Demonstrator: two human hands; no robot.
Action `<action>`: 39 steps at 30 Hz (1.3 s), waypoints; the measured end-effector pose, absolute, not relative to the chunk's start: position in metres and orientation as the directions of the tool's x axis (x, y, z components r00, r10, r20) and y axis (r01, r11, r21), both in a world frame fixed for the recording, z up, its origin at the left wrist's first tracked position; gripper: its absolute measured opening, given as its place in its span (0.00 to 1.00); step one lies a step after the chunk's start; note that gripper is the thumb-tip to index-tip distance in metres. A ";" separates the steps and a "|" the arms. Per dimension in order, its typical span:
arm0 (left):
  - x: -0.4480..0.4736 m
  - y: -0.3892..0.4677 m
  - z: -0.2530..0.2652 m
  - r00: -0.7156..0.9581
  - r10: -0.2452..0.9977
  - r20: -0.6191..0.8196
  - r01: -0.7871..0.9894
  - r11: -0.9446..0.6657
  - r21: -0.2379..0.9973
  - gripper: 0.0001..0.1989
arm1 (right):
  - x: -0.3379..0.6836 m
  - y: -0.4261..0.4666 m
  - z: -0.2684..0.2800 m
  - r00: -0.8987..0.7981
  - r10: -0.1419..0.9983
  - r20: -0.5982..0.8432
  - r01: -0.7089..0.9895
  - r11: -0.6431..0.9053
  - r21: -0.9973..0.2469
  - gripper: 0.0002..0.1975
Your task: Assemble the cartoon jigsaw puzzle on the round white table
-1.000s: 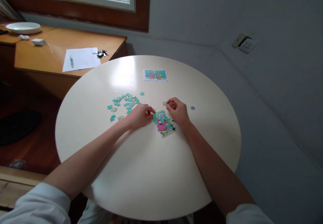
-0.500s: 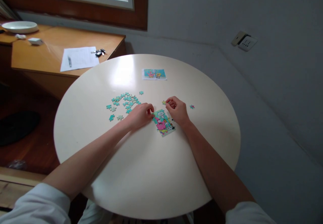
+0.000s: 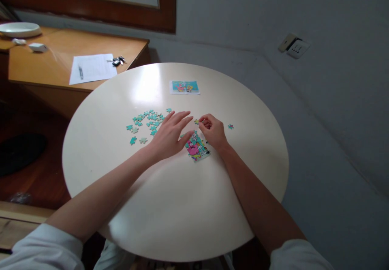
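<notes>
Left hand (image 3: 169,137) splayed, grip released; right hand (image 3: 213,132) curled at yellow piece (image 3: 196,121), grip unclear.

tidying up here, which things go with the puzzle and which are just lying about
Part of the job:
joined puzzle section
loose teal pieces
yellowish piece at the right hand
pinkish piece farther right
picture sheet (probably, its figures resemble the puzzle's)

Just lying about on the desk:
paper
pen
keys
small white box
white dish
</notes>
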State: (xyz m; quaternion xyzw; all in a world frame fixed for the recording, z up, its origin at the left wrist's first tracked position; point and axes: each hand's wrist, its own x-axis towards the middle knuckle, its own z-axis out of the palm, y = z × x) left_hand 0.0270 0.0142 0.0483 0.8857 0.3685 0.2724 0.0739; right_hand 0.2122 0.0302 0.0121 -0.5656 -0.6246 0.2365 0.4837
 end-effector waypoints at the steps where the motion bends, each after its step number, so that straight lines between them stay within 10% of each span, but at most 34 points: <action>1: 0.032 0.008 0.044 0.625 0.700 0.347 0.638 -0.713 0.290 0.25 | 0.212 0.030 0.012 0.109 0.936 0.335 0.477 0.247 -0.843 0.03; 6: 0.052 -0.016 0.018 0.729 0.684 0.004 0.674 -0.719 0.170 0.36 | 0.212 0.032 0.011 0.120 0.939 0.321 0.486 0.227 -0.844 0.04; 16: 0.028 0.015 0.026 0.750 0.656 -0.092 0.656 -0.717 0.237 0.26 | 0.218 0.034 0.009 0.177 0.931 0.319 0.453 0.211 -0.866 0.04; 24: 0.041 -0.005 0.046 0.568 0.759 0.319 0.707 -0.648 0.283 0.29 | 0.223 0.036 0.011 0.280 0.878 0.388 0.441 0.242 -0.864 0.05; 30: 0.060 -0.034 0.016 0.761 0.643 0.087 0.619 -0.759 0.200 0.33 | 0.222 0.036 0.011 0.304 0.874 0.379 0.450 0.219 -0.866 0.04; 39: 0.053 -0.020 0.022 0.769 0.627 0.123 0.592 -0.772 0.232 0.23 | 0.226 0.038 0.007 0.301 0.877 0.376 0.460 0.211 -0.862 0.05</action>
